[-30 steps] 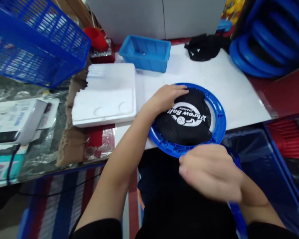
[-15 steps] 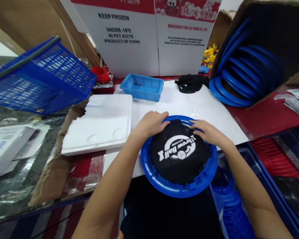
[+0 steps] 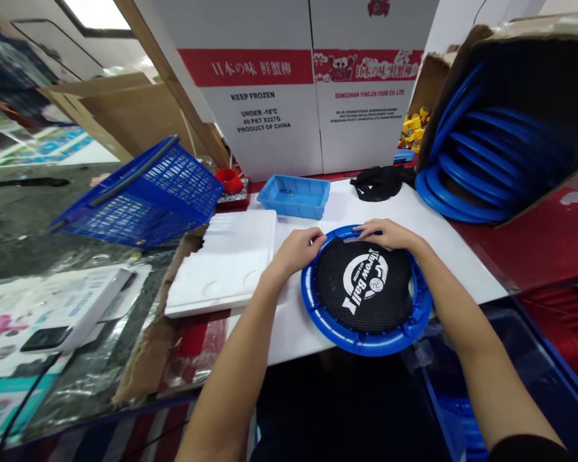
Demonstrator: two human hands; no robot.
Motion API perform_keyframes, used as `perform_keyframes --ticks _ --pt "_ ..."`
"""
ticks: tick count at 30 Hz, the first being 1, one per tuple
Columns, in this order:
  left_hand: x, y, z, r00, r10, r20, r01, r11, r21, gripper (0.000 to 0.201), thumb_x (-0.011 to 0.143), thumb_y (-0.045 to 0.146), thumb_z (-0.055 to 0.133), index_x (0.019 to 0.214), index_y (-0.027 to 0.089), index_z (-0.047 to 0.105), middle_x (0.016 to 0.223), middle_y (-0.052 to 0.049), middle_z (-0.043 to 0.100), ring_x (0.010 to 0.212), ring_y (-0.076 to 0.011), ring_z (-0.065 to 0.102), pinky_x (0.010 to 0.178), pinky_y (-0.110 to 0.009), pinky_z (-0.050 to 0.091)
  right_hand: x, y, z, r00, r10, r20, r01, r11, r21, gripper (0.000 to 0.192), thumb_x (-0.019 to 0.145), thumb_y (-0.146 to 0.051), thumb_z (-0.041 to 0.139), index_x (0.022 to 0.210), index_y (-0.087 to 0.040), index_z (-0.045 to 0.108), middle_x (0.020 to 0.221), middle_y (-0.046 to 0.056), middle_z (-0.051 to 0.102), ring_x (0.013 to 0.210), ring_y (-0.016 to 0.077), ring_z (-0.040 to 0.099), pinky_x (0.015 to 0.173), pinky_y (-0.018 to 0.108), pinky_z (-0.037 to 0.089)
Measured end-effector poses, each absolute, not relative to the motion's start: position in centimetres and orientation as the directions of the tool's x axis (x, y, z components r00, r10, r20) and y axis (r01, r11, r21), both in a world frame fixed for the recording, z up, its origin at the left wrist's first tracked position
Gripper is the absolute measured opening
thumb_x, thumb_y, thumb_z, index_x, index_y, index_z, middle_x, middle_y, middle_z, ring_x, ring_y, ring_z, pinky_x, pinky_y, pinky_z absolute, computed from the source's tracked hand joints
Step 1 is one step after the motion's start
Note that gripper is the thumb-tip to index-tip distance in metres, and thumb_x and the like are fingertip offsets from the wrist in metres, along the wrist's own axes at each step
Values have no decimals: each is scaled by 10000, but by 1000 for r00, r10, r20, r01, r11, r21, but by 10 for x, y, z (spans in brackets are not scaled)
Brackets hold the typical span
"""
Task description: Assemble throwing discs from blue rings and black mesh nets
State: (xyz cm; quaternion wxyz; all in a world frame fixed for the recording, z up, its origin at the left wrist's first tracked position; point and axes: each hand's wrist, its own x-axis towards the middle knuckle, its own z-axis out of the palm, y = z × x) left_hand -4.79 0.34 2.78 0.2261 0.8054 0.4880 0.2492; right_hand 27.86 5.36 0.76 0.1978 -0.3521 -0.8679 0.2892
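Observation:
A blue plastic ring (image 3: 376,344) with a black mesh net (image 3: 332,292) printed "Throw Ball" lies at the near edge of the white work surface, part of it over my lap. My left hand (image 3: 300,249) pinches the ring's upper left rim between thumb and fingers. At the top of the rim, my right hand (image 3: 386,233) has its bent fingers closed over the ring and the net's edge. A small gap shows between net and rim there. The fingertips' exact grip on the net is partly hidden.
A light blue tray (image 3: 296,200) with small bits stands behind the ring, beside black netting (image 3: 378,185). White foam (image 3: 231,263) and a blue basket (image 3: 144,199) are at left. Blue rings (image 3: 491,167) fill a carton at right; a blue crate (image 3: 534,359) sits below.
The ring and net have turned anticlockwise, so the print slants more steeply. My right hand has shifted from the upper right of the rim towards its top. The camera view has tilted up.

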Motion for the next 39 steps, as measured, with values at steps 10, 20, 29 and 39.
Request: perform_keyframes --ticks 10,20,29,39 --pt "-26 -15 21 688 713 135 669 -696 261 333 1113 363 536 1358 241 727 1338 -105 778 1244 -321 667 1050 -503 424 318 7 30 -603 767 -220 706 384 -595 538 808 -699 873 1116 -272 763 1886 36 157 1748 411 58 1411 620 166" --pt "-17 -23 20 705 679 205 673 -732 110 467 1054 609 639 926 198 819 973 -127 776 1080 -338 627 1064 -582 379 297 3 27 -675 736 -49 625 535 -568 264 941 -482 792 845 -247 719 1824 35 357 1730 373 194 1398 612 226" --pt "-22 -20 9 604 753 261 742 -651 161 664 881 801 741 1109 178 770 1695 -230 449 1596 -496 336 1319 -699 230 303 15 14 -641 767 25 548 480 -685 236 934 -444 804 1065 -252 760 1806 102 383 1705 357 280 1372 626 257" --pt "-37 -5 10 663 745 77 632 -612 475 346 928 544 798 1014 211 836 1731 -143 458 1618 -436 368 1337 -646 296 301 18 17 -674 738 -38 534 451 -715 221 863 -380 865 986 -237 750 1767 111 441 1669 377 348 1365 617 259"
